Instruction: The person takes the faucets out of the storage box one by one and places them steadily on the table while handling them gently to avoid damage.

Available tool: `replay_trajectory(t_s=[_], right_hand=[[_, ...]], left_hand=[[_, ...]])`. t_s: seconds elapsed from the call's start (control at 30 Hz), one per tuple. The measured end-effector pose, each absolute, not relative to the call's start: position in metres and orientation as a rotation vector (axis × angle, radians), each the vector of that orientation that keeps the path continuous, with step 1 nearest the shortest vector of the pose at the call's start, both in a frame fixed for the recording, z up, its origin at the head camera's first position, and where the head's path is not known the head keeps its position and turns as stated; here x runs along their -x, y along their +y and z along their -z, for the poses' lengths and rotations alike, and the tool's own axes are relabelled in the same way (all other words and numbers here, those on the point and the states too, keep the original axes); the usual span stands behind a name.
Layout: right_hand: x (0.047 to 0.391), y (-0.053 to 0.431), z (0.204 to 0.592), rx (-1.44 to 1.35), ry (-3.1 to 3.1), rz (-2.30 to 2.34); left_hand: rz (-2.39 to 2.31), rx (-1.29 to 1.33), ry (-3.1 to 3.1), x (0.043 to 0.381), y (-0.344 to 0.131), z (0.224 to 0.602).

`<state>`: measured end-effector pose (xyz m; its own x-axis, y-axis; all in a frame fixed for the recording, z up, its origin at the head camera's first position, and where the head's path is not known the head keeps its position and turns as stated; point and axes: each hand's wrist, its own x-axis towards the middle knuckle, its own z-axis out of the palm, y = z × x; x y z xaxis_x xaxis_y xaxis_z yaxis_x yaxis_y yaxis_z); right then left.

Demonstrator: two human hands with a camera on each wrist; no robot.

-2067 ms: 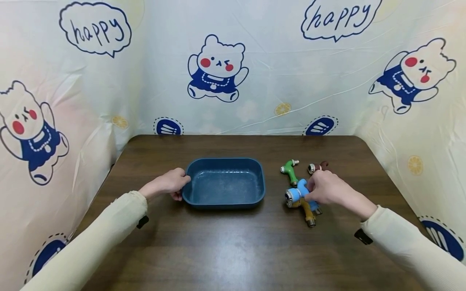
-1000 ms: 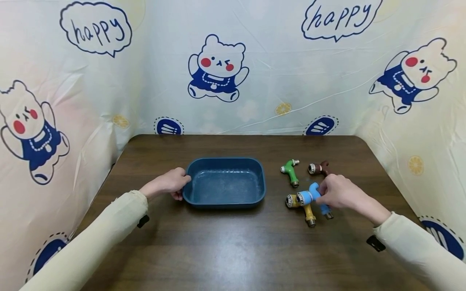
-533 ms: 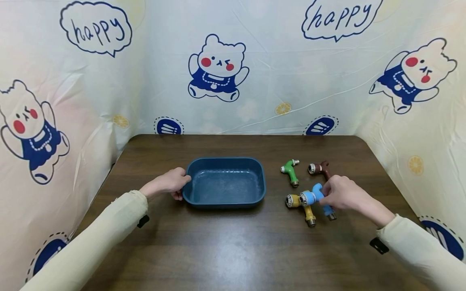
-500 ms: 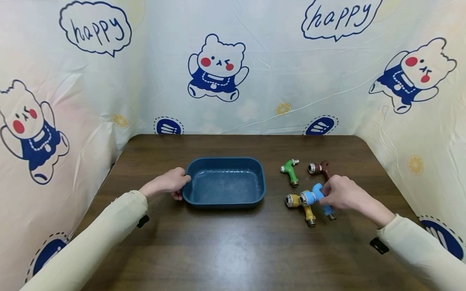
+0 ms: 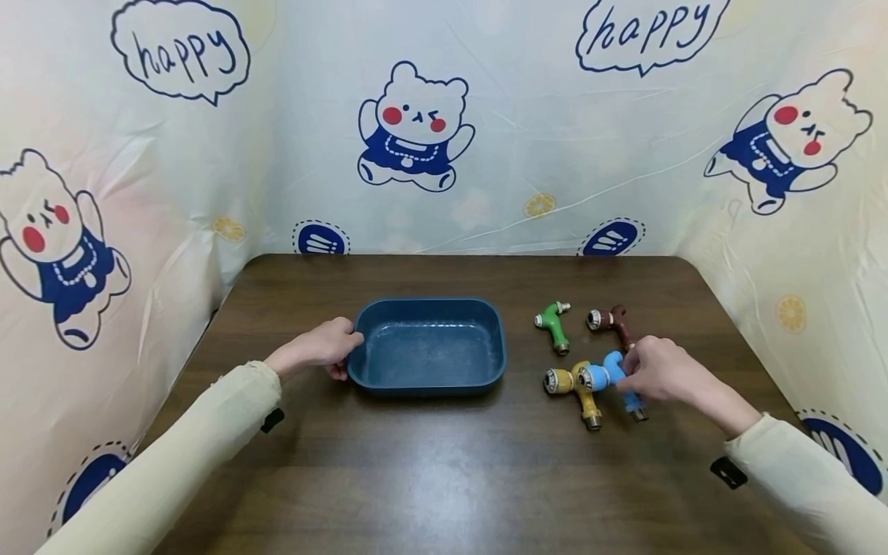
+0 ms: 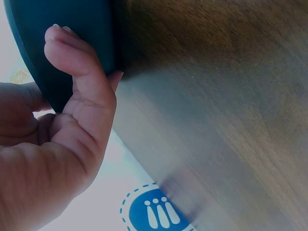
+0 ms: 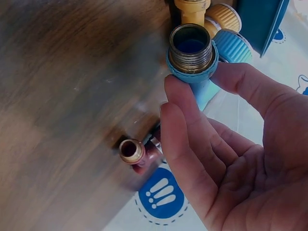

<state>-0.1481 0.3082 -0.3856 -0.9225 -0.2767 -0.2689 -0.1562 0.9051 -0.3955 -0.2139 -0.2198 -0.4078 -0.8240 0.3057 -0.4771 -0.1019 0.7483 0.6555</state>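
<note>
My left hand (image 5: 319, 347) grips the left rim of a dark blue rectangular plastic basin (image 5: 426, 358), thumb and fingers on either side of its wall in the left wrist view. At the right, my right hand (image 5: 662, 374) pinches a light blue tap (image 5: 602, 376) between thumb and fingertips. Its threaded metal inlet faces the camera in the right wrist view. A yellow tap (image 5: 588, 401) lies just left of the blue one, partly covered by it. Behind the right hand is a dark red tap (image 5: 616, 320), its lower end hidden in the head view.
A green tap (image 5: 553, 327) lies between the basin and the dark red tap. All stand on a brown wooden table (image 5: 416, 470). A printed cloth curtain (image 5: 513, 139) with cartoon bears surrounds the table's back and sides.
My right hand has moved the light blue tap to the right, from over the yellow tap, uncovering more of the yellow one. My left hand and the basin have stayed put.
</note>
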Motion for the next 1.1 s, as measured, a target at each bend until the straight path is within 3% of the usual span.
replay_trajectory(t_s=[1.1], right_hand=[[0.14, 0.333, 0.393, 0.167, 2.714, 0.58]], left_hand=[[-0.95, -0.165, 2.361, 0.214, -0.219, 0.408]])
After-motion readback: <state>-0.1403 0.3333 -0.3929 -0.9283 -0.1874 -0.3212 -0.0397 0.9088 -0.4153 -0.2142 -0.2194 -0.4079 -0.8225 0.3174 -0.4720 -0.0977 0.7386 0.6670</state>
